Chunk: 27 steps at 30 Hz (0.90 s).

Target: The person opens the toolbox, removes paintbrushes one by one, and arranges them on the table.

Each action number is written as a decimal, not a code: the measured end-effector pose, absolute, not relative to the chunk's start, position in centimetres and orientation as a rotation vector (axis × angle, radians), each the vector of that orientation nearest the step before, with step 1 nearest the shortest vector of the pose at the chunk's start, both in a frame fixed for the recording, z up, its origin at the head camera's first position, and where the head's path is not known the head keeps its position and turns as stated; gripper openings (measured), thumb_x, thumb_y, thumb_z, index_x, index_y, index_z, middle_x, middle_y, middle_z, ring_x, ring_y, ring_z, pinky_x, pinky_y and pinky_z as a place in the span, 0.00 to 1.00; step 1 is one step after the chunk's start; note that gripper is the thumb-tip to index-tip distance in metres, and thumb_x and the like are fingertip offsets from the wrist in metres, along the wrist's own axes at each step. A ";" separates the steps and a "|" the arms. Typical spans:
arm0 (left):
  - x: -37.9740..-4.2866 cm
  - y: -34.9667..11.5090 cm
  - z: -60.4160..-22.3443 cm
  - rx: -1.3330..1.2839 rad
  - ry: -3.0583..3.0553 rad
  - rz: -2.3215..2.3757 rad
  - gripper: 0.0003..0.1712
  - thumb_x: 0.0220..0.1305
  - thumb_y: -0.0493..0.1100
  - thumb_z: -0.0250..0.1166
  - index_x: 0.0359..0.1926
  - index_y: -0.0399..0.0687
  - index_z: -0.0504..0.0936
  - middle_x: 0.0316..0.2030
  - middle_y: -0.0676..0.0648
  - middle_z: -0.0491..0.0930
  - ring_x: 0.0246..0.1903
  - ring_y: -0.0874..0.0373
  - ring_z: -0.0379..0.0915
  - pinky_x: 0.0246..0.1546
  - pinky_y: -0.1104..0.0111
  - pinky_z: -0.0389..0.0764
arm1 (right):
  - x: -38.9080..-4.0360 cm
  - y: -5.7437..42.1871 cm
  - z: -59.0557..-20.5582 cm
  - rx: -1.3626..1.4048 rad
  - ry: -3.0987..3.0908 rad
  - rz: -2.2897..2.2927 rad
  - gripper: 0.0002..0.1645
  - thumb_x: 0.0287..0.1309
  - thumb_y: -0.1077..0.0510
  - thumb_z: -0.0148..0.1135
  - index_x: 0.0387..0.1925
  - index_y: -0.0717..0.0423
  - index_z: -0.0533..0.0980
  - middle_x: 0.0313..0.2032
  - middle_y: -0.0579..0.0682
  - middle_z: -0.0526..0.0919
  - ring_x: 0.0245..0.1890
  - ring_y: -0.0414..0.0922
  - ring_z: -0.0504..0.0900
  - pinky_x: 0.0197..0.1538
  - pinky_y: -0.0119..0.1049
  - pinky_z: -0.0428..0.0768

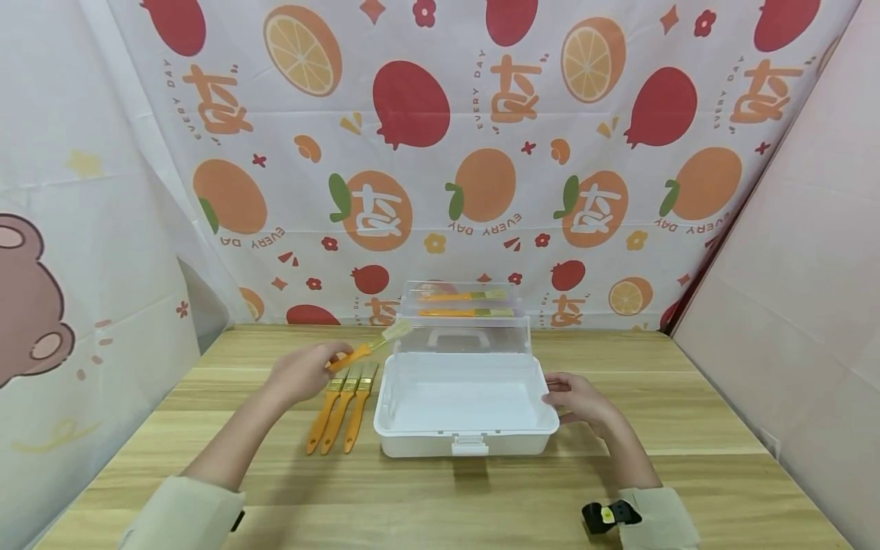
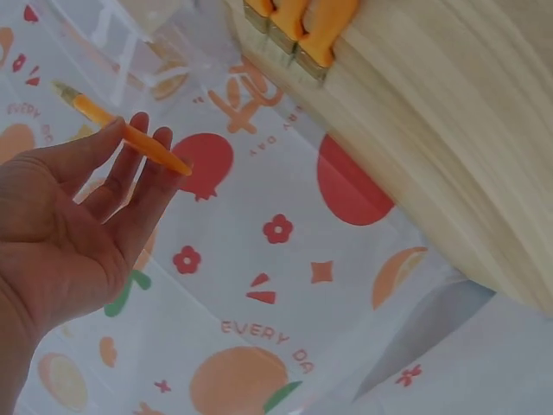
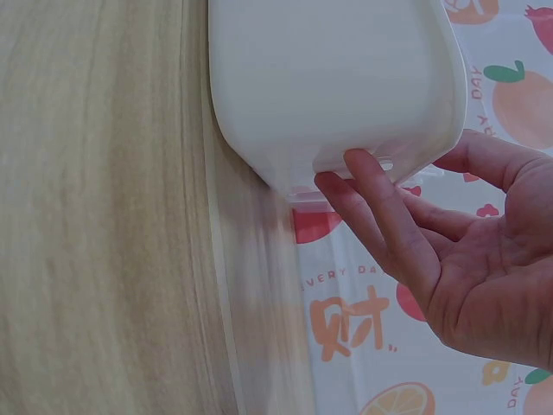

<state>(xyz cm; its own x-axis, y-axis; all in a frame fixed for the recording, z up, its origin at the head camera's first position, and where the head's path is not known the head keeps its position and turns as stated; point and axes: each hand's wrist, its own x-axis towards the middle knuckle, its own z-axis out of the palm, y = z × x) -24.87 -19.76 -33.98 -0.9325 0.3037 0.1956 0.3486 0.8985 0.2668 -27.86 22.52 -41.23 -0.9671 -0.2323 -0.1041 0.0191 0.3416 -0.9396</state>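
A paintbrush [image 1: 351, 357] with an orange handle and pale bristles is pinched in my left hand [image 1: 302, 373], raised beside the box's left back corner. The left wrist view shows the thumb and fingertips around its handle [image 2: 147, 145]. A white plastic storage box [image 1: 467, 443] stands with its clear lid raised at the back. My right hand [image 1: 584, 401] holds the box's right end. In the right wrist view, its fingertips press the outer wall [image 3: 337, 78] while the thumb reaches the rim. Two paintbrushes [image 1: 461, 312] lie in the raised clear tray [image 1: 509, 284] behind.
Three more orange-handled paintbrushes [image 1: 341, 412] lie side by side on the wooden table [image 1: 440, 504], left of the box. A fruit-patterned curtain [image 1: 454, 252] hangs behind the table. White cloth walls [image 1: 784, 305] stand on both sides.
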 end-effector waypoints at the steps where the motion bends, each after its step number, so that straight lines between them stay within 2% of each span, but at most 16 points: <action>1: -24.9 -20.0 -34.0 -0.492 -2.923 -0.478 0.20 0.51 0.25 0.61 0.47 0.39 0.78 0.35 0.43 0.80 0.33 0.49 0.76 0.23 0.63 0.74 | -27.9 22.5 -41.2 -0.195 2.382 -1.675 0.28 0.58 0.64 0.55 0.58 0.73 0.62 0.48 0.61 0.74 0.44 0.51 0.76 0.38 0.48 0.79; 20: -24.5 -22.4 -34.7 -0.384 -2.991 -0.645 0.21 0.50 0.27 0.63 0.48 0.36 0.76 0.34 0.40 0.79 0.34 0.45 0.74 0.24 0.59 0.73 | -27.9 22.4 -41.1 -0.191 2.379 -1.681 0.28 0.58 0.65 0.54 0.58 0.74 0.62 0.48 0.61 0.74 0.44 0.51 0.76 0.38 0.48 0.79; 27: -24.6 -23.3 -35.4 -0.313 -2.998 -0.774 0.21 0.51 0.28 0.63 0.50 0.34 0.74 0.34 0.38 0.79 0.32 0.46 0.74 0.24 0.60 0.73 | -28.0 22.5 -41.2 -0.198 2.380 -1.676 0.28 0.58 0.65 0.55 0.58 0.73 0.62 0.48 0.61 0.74 0.43 0.51 0.77 0.38 0.48 0.79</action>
